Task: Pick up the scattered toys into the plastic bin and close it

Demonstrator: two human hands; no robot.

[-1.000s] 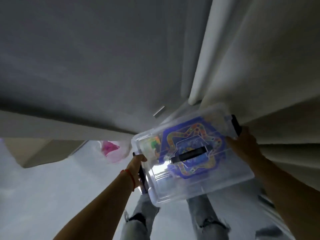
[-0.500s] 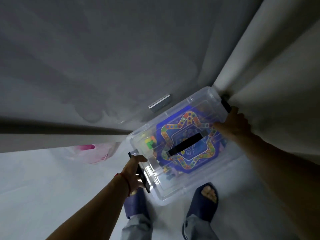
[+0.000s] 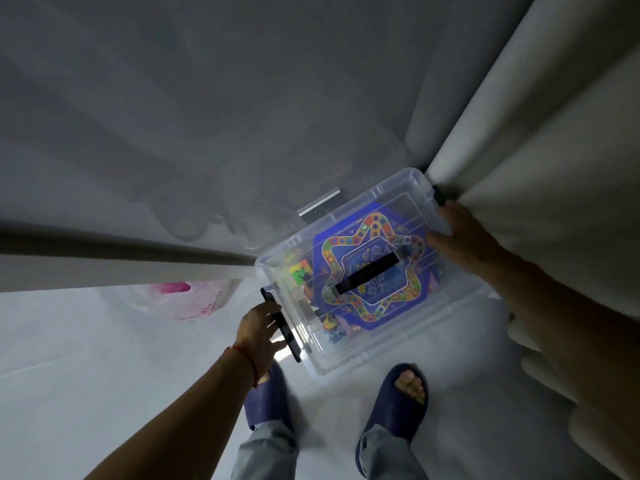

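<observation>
The clear plastic bin [image 3: 349,355] sits low by my feet with its lid on; a black carry handle [image 3: 367,273] crosses the top. Through the lid I see a blue board game [image 3: 375,308] and a colourful puzzle cube [image 3: 299,273]. My left hand [image 3: 259,330] grips the bin's left end at the black latch [image 3: 281,327]. My right hand [image 3: 464,237] holds the right end, fingers lying over the lid edge just below the other black latch [image 3: 438,195].
A pale curtain [image 3: 519,133] hangs against the bin's right end. A grey wall with a small metal plate [image 3: 320,204] stands behind it. A clear bag with something pink [image 3: 187,299] lies on the white floor to the left. My slippered feet [image 3: 394,403] stand just in front.
The bin has come down from waist height toward the floor and in against the curtain and wall. Both hands stayed at its ends, and my view has tilted downward.
</observation>
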